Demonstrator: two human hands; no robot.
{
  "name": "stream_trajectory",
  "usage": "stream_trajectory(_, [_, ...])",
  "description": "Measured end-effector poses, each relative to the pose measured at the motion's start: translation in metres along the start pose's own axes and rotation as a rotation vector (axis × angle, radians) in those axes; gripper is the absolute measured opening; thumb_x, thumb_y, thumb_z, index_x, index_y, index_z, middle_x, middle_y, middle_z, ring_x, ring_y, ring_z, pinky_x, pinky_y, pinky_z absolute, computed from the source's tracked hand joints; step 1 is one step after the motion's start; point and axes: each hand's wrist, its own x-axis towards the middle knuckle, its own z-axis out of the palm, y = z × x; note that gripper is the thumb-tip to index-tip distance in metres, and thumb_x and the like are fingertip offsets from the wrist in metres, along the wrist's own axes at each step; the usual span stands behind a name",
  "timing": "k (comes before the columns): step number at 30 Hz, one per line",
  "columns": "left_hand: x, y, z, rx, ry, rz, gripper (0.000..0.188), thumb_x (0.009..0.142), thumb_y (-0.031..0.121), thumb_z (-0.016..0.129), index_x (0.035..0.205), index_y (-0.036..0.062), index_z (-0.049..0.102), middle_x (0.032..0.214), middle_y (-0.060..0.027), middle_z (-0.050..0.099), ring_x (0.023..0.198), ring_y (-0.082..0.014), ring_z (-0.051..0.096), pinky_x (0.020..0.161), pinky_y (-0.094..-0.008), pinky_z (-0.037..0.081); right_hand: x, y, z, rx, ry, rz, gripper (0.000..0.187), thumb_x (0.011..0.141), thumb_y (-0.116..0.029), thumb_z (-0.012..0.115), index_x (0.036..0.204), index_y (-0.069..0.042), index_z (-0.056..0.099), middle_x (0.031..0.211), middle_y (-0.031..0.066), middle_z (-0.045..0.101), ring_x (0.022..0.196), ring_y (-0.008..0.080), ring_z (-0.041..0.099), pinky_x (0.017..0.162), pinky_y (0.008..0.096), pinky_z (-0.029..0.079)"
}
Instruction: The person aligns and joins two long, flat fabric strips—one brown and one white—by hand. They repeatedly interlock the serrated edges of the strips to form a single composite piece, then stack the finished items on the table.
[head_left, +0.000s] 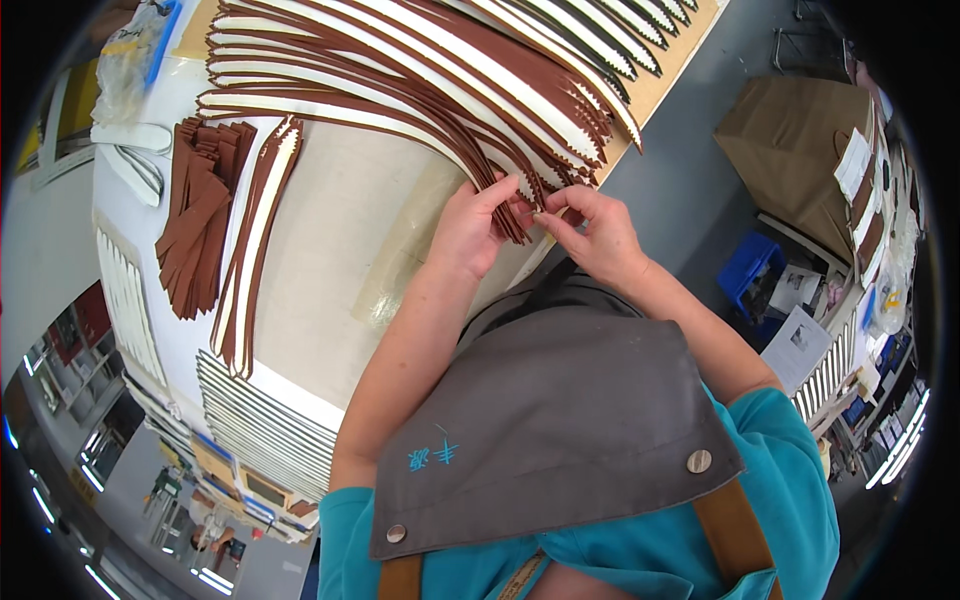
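My right hand (598,232) pinches what looks like one strip end between thumb and forefinger; my left hand (472,230) clasps bunched brown-and-white strips (390,122) by the table (682,60) edge — too loose, and their trailing weight could pull them askew.

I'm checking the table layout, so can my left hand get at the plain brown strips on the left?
Probably not right now: your left hand has its grip on strip ends. The plain brown strips lie farther left, past a brown-and-white bundle, but nothing seems to cover them.
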Motion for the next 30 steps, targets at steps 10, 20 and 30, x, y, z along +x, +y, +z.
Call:
stream_trajectory(10, [-0.014,0.008,0.006,0.060,0.028,0.006,0.024,0.088,0.012,0.064,0.110,0.0042,0.057,0.093,-0.0069,0.066,0.077,-0.0179,0.064,0.065,-0.0334,0.054,0.007,-0.011,-0.001,0.250,-0.081,0.091,0.023,0.091,-0.023,0.069,0.093,0.000,0.069,0.076,0.0040,0.066,0.063,0.0076,0.058,0.059,0.0254,0.048])
stream_trajectory(20, [-0.022,0.020,0.003,0.013,-0.017,-0.088,0.025,0.092,0.014,0.063,0.114,0.0051,0.056,0.098,-0.0085,0.067,0.085,-0.0209,0.066,0.067,-0.0341,0.054,0.011,0.003,-0.006,0.583,-0.168,0.269,0.022,0.094,-0.021,0.065,0.093,0.000,0.070,0.080,0.0001,0.066,0.073,0.0067,0.058,0.068,0.0235,0.048])
stream_trajectory(30, [-0.031,0.025,0.005,0.070,0.026,-0.120,0.029,0.093,0.019,0.063,0.117,0.0056,0.056,0.102,-0.0082,0.066,0.089,-0.0215,0.066,0.071,-0.0380,0.055,0.013,-0.013,-0.012,-0.031,0.064,-0.232,0.006,0.080,-0.004,0.072,0.080,-0.001,0.067,0.070,0.0072,0.061,0.061,0.0152,0.059,0.055,0.0274,0.047])
